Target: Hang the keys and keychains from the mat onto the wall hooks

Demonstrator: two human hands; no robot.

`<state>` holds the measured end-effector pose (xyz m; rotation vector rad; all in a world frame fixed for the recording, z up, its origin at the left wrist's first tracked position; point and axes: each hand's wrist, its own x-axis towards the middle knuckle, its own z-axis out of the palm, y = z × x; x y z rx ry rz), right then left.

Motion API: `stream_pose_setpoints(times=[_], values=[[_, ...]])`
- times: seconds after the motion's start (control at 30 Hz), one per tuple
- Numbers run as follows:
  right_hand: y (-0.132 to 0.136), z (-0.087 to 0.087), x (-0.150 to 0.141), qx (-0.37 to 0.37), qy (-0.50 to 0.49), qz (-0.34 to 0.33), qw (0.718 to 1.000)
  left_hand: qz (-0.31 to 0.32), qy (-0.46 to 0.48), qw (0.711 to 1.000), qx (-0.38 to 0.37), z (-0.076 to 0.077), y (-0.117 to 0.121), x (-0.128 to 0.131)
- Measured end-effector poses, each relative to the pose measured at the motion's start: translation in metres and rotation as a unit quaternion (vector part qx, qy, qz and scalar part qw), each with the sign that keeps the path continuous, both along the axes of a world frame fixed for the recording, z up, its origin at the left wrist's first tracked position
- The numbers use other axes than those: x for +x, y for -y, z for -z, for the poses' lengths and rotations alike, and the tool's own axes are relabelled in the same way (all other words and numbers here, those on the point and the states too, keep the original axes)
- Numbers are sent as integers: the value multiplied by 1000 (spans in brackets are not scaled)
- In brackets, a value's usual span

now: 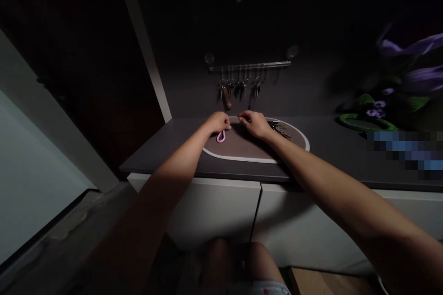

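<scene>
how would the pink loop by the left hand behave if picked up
The pink loop is probably floppy, as it looks like a bent cord. It's likely light, being slim and small beside the left hand. Its narrow teardrop outline makes rolling seem unlikely.

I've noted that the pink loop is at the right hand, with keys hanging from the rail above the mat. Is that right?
One slip: the head view shows the pink loop at the left hand. Keys do hang from the rail above the mat.

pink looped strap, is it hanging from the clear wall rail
No, the pink looped strap is at the left hand, below the clear wall rail.
</scene>
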<state>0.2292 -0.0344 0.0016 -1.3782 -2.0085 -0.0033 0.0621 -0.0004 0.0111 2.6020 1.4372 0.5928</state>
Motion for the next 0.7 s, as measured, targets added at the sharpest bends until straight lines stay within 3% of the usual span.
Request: stream_pose_setpoints(times=[0.13,0.37,0.7], values=[[-1,2,-1,-14,78,-3,997,-10,-16,1000,6,0,2,2],[-3,3,-2,-28,89,3,996,-18,-2,1000,-8,-4,1,1],[0,1,-3,-38,63,-10,997,2,193,978,-82,-8,4,-1]])
